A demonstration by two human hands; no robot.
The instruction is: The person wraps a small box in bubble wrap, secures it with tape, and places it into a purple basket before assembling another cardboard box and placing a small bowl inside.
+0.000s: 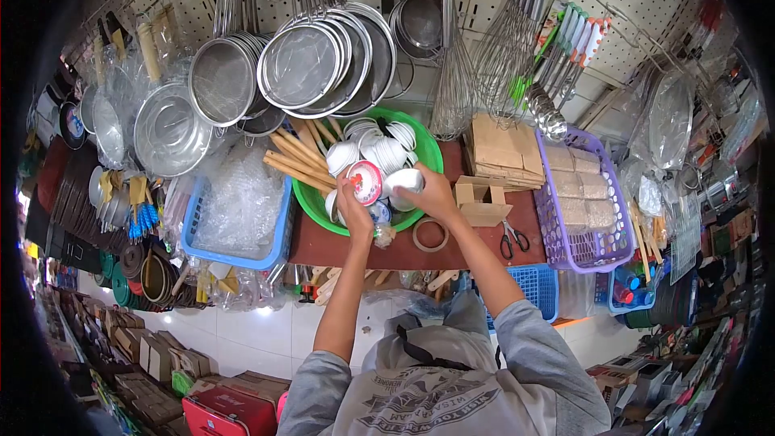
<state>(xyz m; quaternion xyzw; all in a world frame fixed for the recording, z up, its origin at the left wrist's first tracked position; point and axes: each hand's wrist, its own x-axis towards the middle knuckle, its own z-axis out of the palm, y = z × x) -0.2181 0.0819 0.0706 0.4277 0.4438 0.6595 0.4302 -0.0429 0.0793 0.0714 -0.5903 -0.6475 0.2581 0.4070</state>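
My left hand (355,211) grips a small bowl with a red and white pattern (368,181) over the front of a green basin (432,157). Close beside it, my right hand (438,195) has its fingers closed round a small white bowl (404,182). Several more white bowls (386,153) lie heaped in the basin, along with wooden sticks (299,157) that lean out over its left rim. Below my left hand, at the basin's front edge, is a blue and white item in clear plastic (380,214), only partly visible.
On the reddish-brown table are a tape roll (430,235), black scissors (513,241), a small open carton (482,202) and stacked brown cardboard (504,151). A blue basket (234,260) stands left, a purple basket (593,262) right. Strainers (303,64) and whisks (504,56) hang above.
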